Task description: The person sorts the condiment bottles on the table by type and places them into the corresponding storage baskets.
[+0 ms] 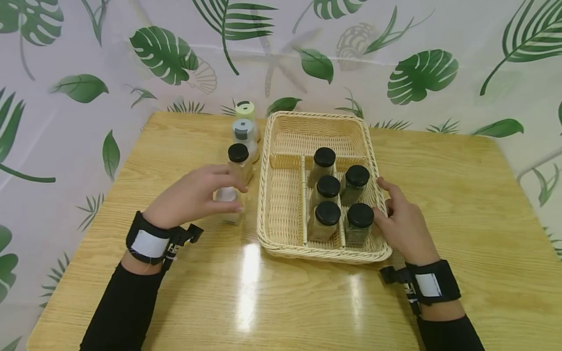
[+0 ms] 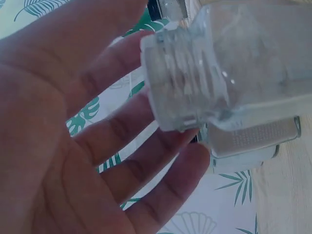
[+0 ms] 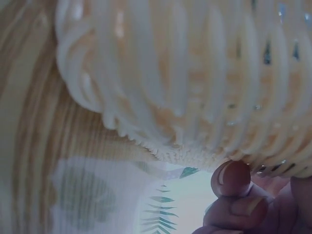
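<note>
My left hand (image 1: 199, 192) curves loosely around an uncapped clear glass jar (image 1: 231, 217) standing left of the basket. In the left wrist view, the bare threaded neck of the glass jar (image 2: 178, 80) lies in front of the spread fingers (image 2: 122, 131), with a gap to the palm. My right hand (image 1: 406, 224) holds the right rim of the woven basket (image 1: 283, 204), its thumb over the edge near a jar. Fingertips (image 3: 234, 178) press against the basket's outer weave in the right wrist view. Several black-lidded jars (image 1: 327, 213) stand in the basket's middle and right compartments.
Behind the uncapped jar stand a black-lidded jar (image 1: 239, 161), a container with a grey-blue top (image 1: 243, 130) and another with a yellow-green top (image 1: 246, 109). They line the basket's left side. A leaf-patterned cloth (image 1: 272, 58) hangs beyond the wooden table (image 1: 197, 302).
</note>
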`<action>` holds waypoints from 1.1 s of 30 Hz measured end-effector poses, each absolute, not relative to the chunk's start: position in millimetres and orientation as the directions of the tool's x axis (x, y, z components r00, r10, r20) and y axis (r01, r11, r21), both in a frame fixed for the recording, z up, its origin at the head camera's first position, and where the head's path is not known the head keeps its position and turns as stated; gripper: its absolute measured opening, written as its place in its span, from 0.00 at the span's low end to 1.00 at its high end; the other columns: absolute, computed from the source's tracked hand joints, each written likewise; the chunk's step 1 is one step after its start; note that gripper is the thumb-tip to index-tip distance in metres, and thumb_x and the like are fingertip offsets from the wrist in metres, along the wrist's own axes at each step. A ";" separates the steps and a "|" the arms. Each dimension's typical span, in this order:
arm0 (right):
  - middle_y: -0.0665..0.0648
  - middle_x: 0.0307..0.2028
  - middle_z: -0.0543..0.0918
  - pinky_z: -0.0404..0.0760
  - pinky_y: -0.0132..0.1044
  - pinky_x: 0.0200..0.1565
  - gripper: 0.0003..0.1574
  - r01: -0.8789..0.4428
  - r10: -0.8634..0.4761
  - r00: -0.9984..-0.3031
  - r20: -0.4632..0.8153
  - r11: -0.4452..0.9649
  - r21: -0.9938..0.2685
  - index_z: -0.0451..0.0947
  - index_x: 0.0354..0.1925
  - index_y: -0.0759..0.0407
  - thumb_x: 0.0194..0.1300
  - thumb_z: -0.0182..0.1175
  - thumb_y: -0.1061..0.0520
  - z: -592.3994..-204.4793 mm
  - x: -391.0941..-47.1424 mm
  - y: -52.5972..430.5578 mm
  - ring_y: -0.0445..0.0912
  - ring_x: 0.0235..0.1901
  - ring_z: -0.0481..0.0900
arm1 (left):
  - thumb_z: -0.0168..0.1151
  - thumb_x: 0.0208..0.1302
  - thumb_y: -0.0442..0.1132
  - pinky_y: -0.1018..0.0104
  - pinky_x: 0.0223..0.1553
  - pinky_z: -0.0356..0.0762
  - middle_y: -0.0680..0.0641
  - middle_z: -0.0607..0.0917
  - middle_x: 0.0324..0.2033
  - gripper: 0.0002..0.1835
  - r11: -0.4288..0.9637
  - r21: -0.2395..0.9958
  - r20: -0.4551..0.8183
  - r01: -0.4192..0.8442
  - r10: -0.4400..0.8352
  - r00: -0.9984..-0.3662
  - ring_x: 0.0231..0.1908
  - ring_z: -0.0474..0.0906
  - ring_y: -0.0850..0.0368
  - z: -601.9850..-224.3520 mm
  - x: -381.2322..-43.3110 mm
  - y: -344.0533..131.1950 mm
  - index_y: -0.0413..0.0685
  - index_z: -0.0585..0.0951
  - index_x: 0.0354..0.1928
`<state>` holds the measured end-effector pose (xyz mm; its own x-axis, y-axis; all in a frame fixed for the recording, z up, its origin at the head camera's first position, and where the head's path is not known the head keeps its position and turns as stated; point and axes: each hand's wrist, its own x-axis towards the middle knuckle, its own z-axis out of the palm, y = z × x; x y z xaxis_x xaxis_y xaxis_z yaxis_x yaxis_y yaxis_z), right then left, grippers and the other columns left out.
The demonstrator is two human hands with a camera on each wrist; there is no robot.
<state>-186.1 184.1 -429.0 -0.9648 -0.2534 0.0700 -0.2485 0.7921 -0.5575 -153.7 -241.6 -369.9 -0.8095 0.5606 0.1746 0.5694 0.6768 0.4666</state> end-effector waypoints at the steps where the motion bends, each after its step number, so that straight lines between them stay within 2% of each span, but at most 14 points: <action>1: 0.51 0.17 0.64 0.58 0.37 0.20 0.38 -0.249 -0.254 -0.965 0.069 0.792 -0.558 0.54 0.77 0.52 0.75 0.54 0.54 -429.0 -186.5 184.1 0.43 0.13 0.59 | 0.72 0.61 0.49 0.60 0.49 0.76 0.55 0.81 0.47 0.16 0.686 0.470 0.152 0.555 0.557 -0.816 0.46 0.77 0.58 -369.7 -153.5 -241.7 0.54 0.85 0.49; 5: 0.51 0.17 0.64 0.58 0.37 0.20 0.38 -0.250 -0.256 -0.964 0.068 0.792 -0.557 0.54 0.77 0.53 0.75 0.54 0.54 -429.3 -186.3 184.4 0.43 0.13 0.58 | 0.72 0.61 0.50 0.60 0.46 0.75 0.55 0.82 0.45 0.17 0.723 0.453 0.088 0.522 0.546 -0.833 0.43 0.76 0.58 -370.3 -152.8 -242.1 0.54 0.85 0.50; 12: 0.51 0.17 0.63 0.58 0.37 0.20 0.38 -0.258 -0.258 -0.963 0.081 0.787 -0.560 0.55 0.77 0.52 0.74 0.54 0.54 -430.6 -186.7 184.5 0.43 0.13 0.58 | 0.72 0.60 0.49 0.59 0.50 0.75 0.54 0.82 0.48 0.18 0.745 0.457 0.039 0.486 0.529 -0.847 0.48 0.77 0.56 -369.0 -151.1 -241.7 0.54 0.85 0.51; 16: 0.51 0.17 0.63 0.57 0.37 0.21 0.38 -0.257 -0.256 -0.963 0.083 0.786 -0.562 0.55 0.77 0.52 0.74 0.54 0.54 -430.4 -186.2 184.5 0.43 0.13 0.57 | 0.74 0.59 0.47 0.60 0.48 0.75 0.54 0.82 0.48 0.19 0.748 0.468 0.023 0.470 0.521 -0.853 0.47 0.76 0.56 -368.8 -150.4 -241.5 0.54 0.85 0.51; 23: 0.51 0.17 0.64 0.58 0.37 0.20 0.38 -0.254 -0.252 -0.964 0.082 0.787 -0.562 0.54 0.77 0.51 0.75 0.53 0.54 -427.8 -186.9 185.7 0.42 0.12 0.57 | 0.75 0.57 0.46 0.62 0.42 0.74 0.54 0.82 0.44 0.19 0.747 0.452 0.049 0.488 0.525 -0.850 0.39 0.75 0.58 -366.9 -152.7 -239.4 0.53 0.85 0.50; 33: 0.51 0.17 0.64 0.59 0.37 0.20 0.37 -0.247 -0.249 -0.966 0.076 0.787 -0.565 0.55 0.77 0.52 0.75 0.54 0.55 -429.5 -185.5 184.5 0.42 0.13 0.59 | 0.75 0.58 0.43 0.63 0.41 0.75 0.54 0.82 0.41 0.14 0.740 0.413 0.101 0.532 0.543 -0.834 0.38 0.75 0.59 -368.6 -151.6 -239.1 0.52 0.86 0.46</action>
<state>-185.5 184.5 -429.5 -0.9656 -0.2486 0.0758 -0.2470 0.7872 -0.5651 -151.6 -239.1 -368.6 -0.8337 0.5428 0.1014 0.5318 0.7396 0.4125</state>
